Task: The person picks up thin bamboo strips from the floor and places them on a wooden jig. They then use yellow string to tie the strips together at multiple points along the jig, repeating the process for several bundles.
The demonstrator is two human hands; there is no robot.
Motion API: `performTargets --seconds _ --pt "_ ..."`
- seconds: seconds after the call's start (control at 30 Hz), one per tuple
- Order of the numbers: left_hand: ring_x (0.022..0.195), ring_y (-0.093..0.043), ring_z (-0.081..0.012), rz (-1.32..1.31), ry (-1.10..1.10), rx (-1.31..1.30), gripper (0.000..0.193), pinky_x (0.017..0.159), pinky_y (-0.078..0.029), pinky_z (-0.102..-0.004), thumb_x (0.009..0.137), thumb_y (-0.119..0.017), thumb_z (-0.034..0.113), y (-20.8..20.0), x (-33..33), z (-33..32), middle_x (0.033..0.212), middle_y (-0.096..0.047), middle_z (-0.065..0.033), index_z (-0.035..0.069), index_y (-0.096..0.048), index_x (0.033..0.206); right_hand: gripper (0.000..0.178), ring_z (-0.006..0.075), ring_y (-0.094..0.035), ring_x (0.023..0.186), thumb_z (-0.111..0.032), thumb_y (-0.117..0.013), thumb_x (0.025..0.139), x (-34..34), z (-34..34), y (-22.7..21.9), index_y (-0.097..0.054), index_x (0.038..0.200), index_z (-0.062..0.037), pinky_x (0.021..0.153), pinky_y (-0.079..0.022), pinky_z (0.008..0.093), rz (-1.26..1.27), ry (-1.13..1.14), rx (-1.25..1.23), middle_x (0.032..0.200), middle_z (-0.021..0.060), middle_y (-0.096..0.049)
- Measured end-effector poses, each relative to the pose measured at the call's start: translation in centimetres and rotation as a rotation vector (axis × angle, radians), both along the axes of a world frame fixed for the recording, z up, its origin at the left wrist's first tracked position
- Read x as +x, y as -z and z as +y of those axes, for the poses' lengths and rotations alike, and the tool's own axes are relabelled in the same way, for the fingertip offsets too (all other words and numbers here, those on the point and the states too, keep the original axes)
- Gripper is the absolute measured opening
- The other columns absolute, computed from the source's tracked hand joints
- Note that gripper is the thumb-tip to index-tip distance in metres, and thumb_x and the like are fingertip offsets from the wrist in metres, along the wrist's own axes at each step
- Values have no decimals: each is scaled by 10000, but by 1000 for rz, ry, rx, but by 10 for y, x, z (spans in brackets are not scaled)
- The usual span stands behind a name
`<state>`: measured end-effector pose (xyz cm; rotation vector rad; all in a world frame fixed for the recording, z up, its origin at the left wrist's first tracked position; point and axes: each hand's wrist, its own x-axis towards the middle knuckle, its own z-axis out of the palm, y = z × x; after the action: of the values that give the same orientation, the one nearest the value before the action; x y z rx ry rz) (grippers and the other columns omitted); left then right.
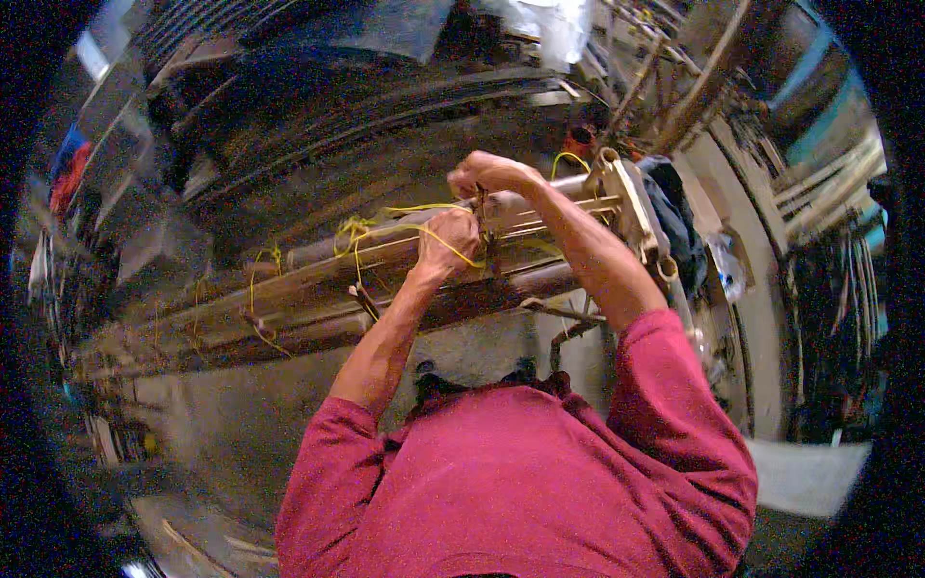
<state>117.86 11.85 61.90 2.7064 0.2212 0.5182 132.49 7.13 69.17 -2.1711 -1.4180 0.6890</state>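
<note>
My left hand [452, 241] is closed in a fist over a long wooden frame [318, 275] that looks like part of a loom. A yellow cord [403, 229] runs across that fist and dangles in a loop beside it. Just beyond, my right hand [493, 175] bends inward at the wrist over the far rail, its fingers curled; what they grip is hidden. Between the two hands a narrow dark crosspiece [491, 252] spans the frame. To the left, a tangled yellow knot [355, 231] sits on the frame, and more cord loops hang along it.
At the frame's right end stands a pale end piece [633, 207] with round pipe ends. Dark cloth [674, 217] and a clear plastic bag [727, 268] lie beyond it. A bent metal bracket [568, 323] juts toward me. Long poles [708, 82] lean at the upper right.
</note>
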Motion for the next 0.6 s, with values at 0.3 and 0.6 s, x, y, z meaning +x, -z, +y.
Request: performTargets --seconds 0.3,0.6 --pt "539 -561 -205 -162 253 -334 351 534 -432 -351 851 -427 310 -54 45 25 596 -597 -64 60 -622 700 86 358 -518 629 -107 -542 773 -129 -110 61 -524 757 -24 557 -417 403 82 -316 479 646 157 -519" --pt "714 -615 -267 352 -258 112 326 611 -488 -382 691 -622 354 -77 102 0 818 -635 -138 43 -643 786 305 300 -583 688 -214 -598 757 -86 -226 41 -516 1028 -102 560 -469 386 -444 414 225 820 122 -582"
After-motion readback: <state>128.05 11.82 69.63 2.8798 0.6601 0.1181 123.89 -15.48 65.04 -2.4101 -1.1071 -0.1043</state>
